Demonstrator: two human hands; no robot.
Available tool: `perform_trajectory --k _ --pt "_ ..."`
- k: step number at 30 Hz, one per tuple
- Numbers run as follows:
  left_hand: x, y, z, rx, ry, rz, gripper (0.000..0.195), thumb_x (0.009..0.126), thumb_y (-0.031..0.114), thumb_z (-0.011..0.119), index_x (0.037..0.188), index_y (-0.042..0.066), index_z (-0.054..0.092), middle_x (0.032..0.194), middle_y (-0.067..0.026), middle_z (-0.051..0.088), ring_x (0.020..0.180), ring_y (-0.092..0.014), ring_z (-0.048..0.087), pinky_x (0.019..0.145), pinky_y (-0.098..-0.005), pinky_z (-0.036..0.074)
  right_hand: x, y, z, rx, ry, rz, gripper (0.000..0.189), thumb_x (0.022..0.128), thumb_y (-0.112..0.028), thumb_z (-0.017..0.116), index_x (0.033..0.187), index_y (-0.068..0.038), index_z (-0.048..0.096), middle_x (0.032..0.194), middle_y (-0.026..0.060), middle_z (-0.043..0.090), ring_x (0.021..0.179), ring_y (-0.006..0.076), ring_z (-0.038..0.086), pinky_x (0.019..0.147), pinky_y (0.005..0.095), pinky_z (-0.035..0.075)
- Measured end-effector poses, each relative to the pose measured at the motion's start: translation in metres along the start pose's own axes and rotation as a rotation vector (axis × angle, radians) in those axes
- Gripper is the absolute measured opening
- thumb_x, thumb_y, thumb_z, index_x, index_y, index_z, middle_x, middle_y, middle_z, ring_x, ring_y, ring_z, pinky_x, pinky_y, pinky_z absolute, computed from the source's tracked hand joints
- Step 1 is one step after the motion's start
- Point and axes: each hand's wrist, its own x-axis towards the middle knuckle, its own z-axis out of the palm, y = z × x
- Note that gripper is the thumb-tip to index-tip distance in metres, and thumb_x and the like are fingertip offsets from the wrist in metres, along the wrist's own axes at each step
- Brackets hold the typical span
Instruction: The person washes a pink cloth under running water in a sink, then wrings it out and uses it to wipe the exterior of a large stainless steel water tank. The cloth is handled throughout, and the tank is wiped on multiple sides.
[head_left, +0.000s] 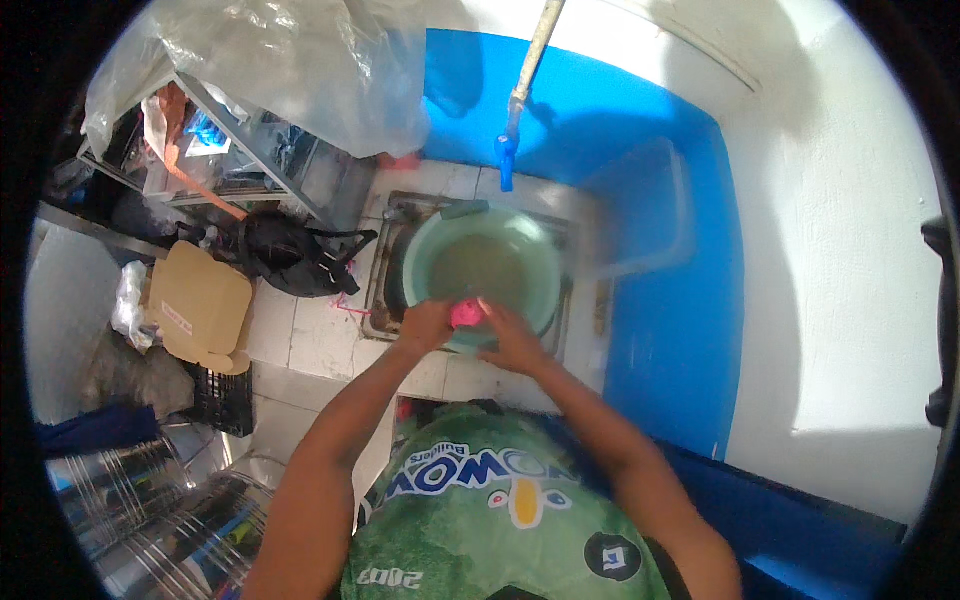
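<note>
A bunched bright pink cloth (467, 313) is between my hands, above the near rim of a pale green plastic basin (418, 259). My left hand (426, 326) is closed around the cloth's left side. The fingertips of my right hand (517, 341) meet its right edge, with the thumb apart below; whether they grip it is unclear. Cloudy, brownish water (480, 262) lies in the basin, which rests over a metal sink (382, 296). Across the basin's far rim lies a dark grey-green object (465, 210), too blurred to name.
A blue tap (506, 161) on a pipe hangs beyond the basin. To the right leans a translucent plastic panel or lid (645, 210) against the blue wall. On the left are a black bag (289, 255), cardboard (202, 307), a black crate (225, 397) and a plastic-covered shelf (247, 165).
</note>
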Motion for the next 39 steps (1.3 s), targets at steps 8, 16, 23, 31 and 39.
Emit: perform_trajectory --k 8,16,23,31,39 --pt "-0.028 -0.021 0.024 0.002 0.727 0.024 0.031 0.075 0.014 0.076 0.104 0.005 0.069 0.100 -0.0201 0.070 0.084 -0.040 0.070 0.078 -0.0486 0.058 -0.007 0.017 0.057 -0.332 -0.367 -0.135 0.047 0.088 -0.041 0.072 0.118 -0.006 0.064 0.105 0.0154 0.069 0.105 0.0343 0.067 0.094 0.0491 0.049" --pt "-0.029 -0.062 0.029 -1.028 0.246 -0.406 0.030 0.073 0.011 0.072 0.102 0.004 0.067 0.082 -0.0031 0.066 0.074 -0.019 0.063 0.070 -0.0347 0.050 -0.016 0.025 0.060 -0.350 -0.237 -0.257 0.022 0.089 -0.017 0.061 0.105 -0.002 0.064 0.097 0.0149 0.069 0.095 0.0320 0.069 0.080 0.0440 0.054" --pt "-0.034 -0.052 0.006 -1.123 0.120 -0.308 0.034 0.073 0.009 0.079 0.104 0.004 0.065 0.086 -0.0032 0.066 0.078 -0.016 0.062 0.073 -0.0331 0.051 -0.020 0.024 0.058 -0.329 -0.114 -0.301 0.029 0.087 -0.015 0.061 0.112 -0.002 0.065 0.096 0.0138 0.068 0.092 0.0306 0.069 0.081 0.0450 0.054" --pt "-0.001 -0.017 -0.022 -0.993 0.330 -0.115 0.034 0.074 0.004 0.074 0.107 0.003 0.064 0.090 -0.0035 0.066 0.080 -0.016 0.062 0.074 -0.0326 0.051 -0.020 -0.002 0.033 -0.175 0.081 -0.252 0.046 0.074 -0.017 0.079 0.115 -0.004 0.063 0.100 0.0115 0.068 0.090 0.0320 0.069 0.079 0.0440 0.056" --pt "-0.014 0.015 -0.088 -0.812 0.367 0.024 0.035 0.077 0.001 0.072 0.112 0.000 0.066 0.091 -0.0011 0.064 0.082 -0.013 0.059 0.074 -0.0299 0.049 -0.015 -0.041 0.029 0.011 0.262 -0.213 0.052 0.069 -0.013 0.082 0.117 -0.002 0.063 0.103 0.0138 0.069 0.092 0.0337 0.069 0.078 0.0437 0.058"
